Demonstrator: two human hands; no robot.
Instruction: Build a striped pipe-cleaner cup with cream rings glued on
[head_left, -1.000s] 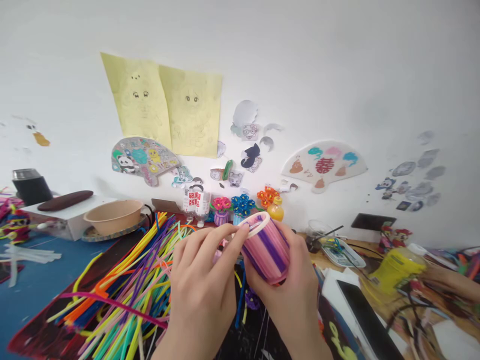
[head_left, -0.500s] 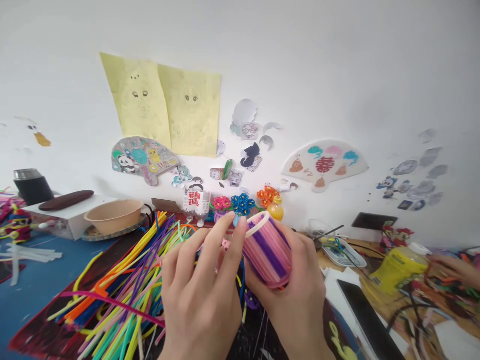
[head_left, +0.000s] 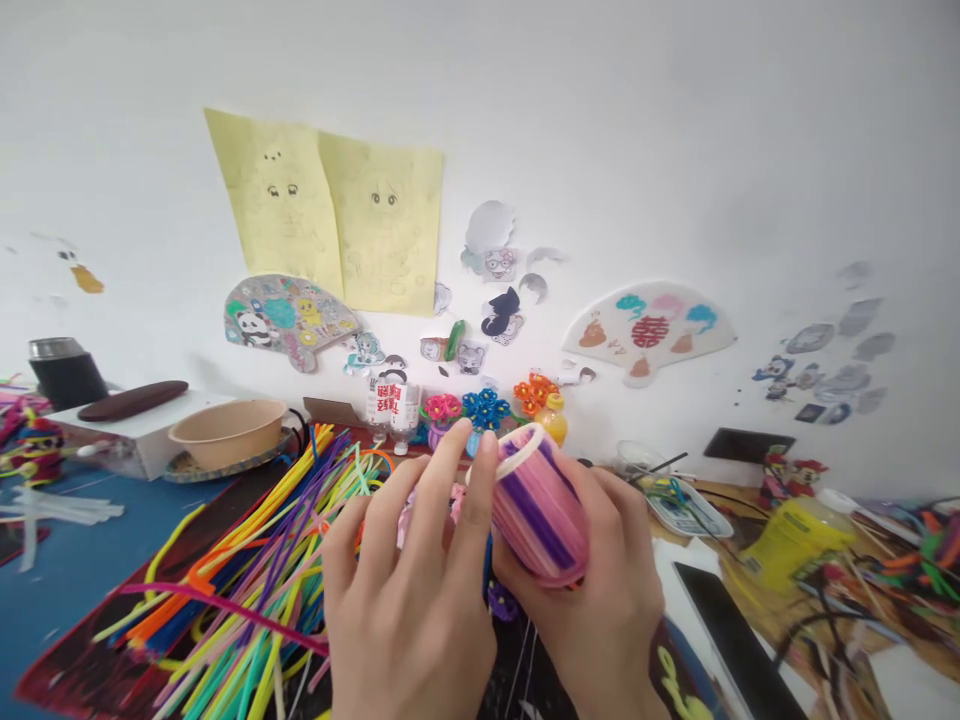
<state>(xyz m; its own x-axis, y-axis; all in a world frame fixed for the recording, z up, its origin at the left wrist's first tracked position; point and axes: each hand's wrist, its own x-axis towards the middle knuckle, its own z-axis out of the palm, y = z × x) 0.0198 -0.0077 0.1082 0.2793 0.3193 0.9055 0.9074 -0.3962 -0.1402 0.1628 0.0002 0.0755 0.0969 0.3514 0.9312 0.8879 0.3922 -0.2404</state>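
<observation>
My right hand [head_left: 600, 590] is wrapped round a small cup [head_left: 536, 505] covered in pink and purple pipe cleaners, tilted with its pale rim up and to the left. My left hand [head_left: 409, 590] is beside it with fingers stretched out, and its fingertips touch the cup's rim. A heap of many-coloured pipe cleaners [head_left: 255, 560] lies on the table under and to the left of my left hand.
A brown paper bowl [head_left: 225, 430] and a white box stand at the back left. Small pipe-cleaner flowers [head_left: 486, 408] and a bottle [head_left: 394, 405] line the wall. At right lie a yellow bottle [head_left: 791, 535], a dish with tools [head_left: 682, 500] and a black tablet [head_left: 739, 635].
My left hand's fingers went from a pinch on the rim to stretched out against it. The cup tilted slightly. Another person's hand at the far right has left the view.
</observation>
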